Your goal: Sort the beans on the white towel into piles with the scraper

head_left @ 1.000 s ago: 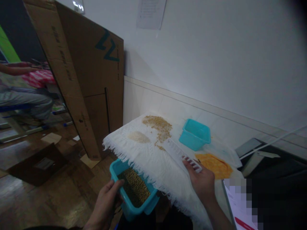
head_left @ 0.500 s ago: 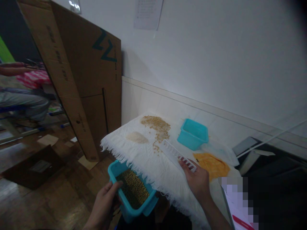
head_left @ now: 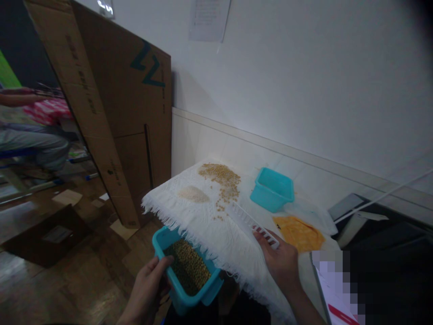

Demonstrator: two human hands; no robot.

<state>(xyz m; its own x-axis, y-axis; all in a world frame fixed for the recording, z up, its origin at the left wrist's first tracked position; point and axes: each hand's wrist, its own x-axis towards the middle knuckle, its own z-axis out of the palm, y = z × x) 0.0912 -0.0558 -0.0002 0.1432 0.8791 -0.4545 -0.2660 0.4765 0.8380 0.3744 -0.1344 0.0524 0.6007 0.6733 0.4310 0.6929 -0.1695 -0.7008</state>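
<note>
My left hand (head_left: pixel 145 289) grips the rim of a teal plastic tub (head_left: pixel 209 289) filled with greenish beans (head_left: pixel 187 266), held just below the fringed edge of a white cloth (head_left: pixel 216 230). My right hand (head_left: pixel 279 259) is closed on the near end of a long white slotted strip (head_left: pixel 252 221) that lies on the cloth. The strip's far end touches a trail of tan beans (head_left: pixel 221 178) heaped further back. A small pile of white grains (head_left: pixel 193 194) lies to the left of them.
An empty teal tub (head_left: pixel 272 189) and an orange heap (head_left: pixel 297 232) sit on the cloth's right. Large cardboard sheets (head_left: pixel 111 104) lean on the wall at left. Another person (head_left: pixel 30 122) sits far left. Papers (head_left: pixel 334 293) lie at lower right.
My right hand has drawn the white strip slightly toward me, dragging a few tan beans along. My left hand and the tub of greenish beans have stayed put.
</note>
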